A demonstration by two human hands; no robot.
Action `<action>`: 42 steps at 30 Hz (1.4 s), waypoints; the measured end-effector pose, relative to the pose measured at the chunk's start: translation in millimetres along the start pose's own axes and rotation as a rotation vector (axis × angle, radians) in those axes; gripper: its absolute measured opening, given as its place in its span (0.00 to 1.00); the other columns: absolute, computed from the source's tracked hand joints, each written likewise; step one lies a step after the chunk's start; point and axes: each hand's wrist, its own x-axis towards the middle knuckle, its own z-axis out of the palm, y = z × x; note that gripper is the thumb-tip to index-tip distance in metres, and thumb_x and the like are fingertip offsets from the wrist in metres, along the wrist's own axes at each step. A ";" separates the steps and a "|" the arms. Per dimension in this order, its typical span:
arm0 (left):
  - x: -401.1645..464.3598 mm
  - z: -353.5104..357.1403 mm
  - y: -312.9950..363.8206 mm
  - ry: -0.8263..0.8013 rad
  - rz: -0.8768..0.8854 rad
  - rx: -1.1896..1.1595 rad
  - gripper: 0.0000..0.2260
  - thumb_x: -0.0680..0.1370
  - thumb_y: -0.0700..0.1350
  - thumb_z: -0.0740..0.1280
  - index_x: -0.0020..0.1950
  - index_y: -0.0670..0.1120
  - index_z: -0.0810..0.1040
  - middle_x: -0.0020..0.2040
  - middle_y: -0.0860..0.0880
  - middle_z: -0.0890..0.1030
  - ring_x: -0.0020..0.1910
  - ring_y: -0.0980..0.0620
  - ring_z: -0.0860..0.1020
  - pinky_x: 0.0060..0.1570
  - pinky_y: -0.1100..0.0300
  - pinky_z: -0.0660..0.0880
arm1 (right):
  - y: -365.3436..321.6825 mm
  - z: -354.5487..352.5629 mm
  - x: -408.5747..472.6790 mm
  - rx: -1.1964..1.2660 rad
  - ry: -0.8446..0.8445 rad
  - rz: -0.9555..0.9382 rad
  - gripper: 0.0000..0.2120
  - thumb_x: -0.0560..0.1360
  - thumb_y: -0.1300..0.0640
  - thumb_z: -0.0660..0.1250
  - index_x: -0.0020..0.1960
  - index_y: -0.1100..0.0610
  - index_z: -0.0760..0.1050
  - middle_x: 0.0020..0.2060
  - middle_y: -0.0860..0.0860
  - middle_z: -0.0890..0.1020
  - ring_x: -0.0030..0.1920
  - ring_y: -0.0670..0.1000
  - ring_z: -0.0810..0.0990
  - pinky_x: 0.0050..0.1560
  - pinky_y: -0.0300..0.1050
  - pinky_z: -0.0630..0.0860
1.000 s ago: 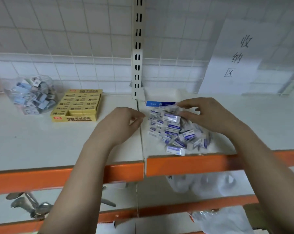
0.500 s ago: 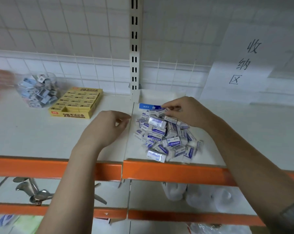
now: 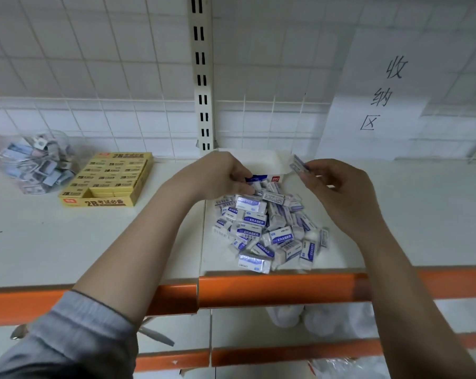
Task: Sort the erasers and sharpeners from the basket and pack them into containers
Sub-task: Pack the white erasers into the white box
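A heap of several white erasers with blue sleeves [image 3: 267,231] lies on the white shelf near its front edge. Behind the heap stands an open white and blue box [image 3: 261,165]. My right hand [image 3: 338,192] pinches one eraser [image 3: 298,164] lifted above the box's right corner. My left hand [image 3: 217,176] reaches over the back of the heap, its curled fingers touching erasers next to the box front; whether it holds one is hidden.
A yellow tray of 2B erasers [image 3: 108,181] sits at the left, and a clear jar of mixed small items [image 3: 34,162] beside it. The shelf's orange front rail [image 3: 258,288] runs below the heap. A paper sign [image 3: 379,97] hangs on the wire grid.
My right hand has lifted one eraser off the heap and moved it up and right. My left hand has moved from the left of the heap onto its back edge by the box.
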 end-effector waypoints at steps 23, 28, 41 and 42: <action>-47.0 14.6 4.2 0.452 -0.081 -0.460 0.10 0.79 0.44 0.63 0.58 0.55 0.79 0.41 0.58 0.80 0.37 0.64 0.77 0.42 0.72 0.73 | -4.6 8.9 -18.0 0.106 0.092 0.077 0.12 0.71 0.62 0.71 0.46 0.45 0.79 0.27 0.42 0.77 0.30 0.41 0.74 0.34 0.28 0.69; -59.8 19.3 4.0 0.550 -0.077 -0.645 0.07 0.76 0.43 0.67 0.49 0.55 0.81 0.36 0.52 0.82 0.33 0.63 0.77 0.38 0.70 0.74 | -5.5 14.3 -19.6 0.124 0.061 0.065 0.11 0.72 0.63 0.70 0.49 0.48 0.80 0.30 0.42 0.80 0.33 0.41 0.80 0.36 0.30 0.75; -72.2 25.8 1.9 0.432 -0.055 -0.982 0.14 0.73 0.32 0.68 0.56 0.44 0.81 0.46 0.49 0.85 0.47 0.57 0.82 0.45 0.70 0.75 | -15.2 15.6 -22.6 0.765 0.008 0.379 0.08 0.75 0.62 0.67 0.42 0.53 0.82 0.31 0.46 0.82 0.36 0.41 0.79 0.43 0.36 0.75; -72.1 25.3 2.3 0.444 -0.048 -0.987 0.14 0.73 0.32 0.68 0.56 0.44 0.80 0.46 0.50 0.85 0.46 0.57 0.82 0.45 0.71 0.75 | -15.6 14.8 -22.5 0.820 0.007 0.404 0.08 0.75 0.61 0.66 0.41 0.53 0.82 0.30 0.45 0.81 0.35 0.41 0.78 0.42 0.36 0.75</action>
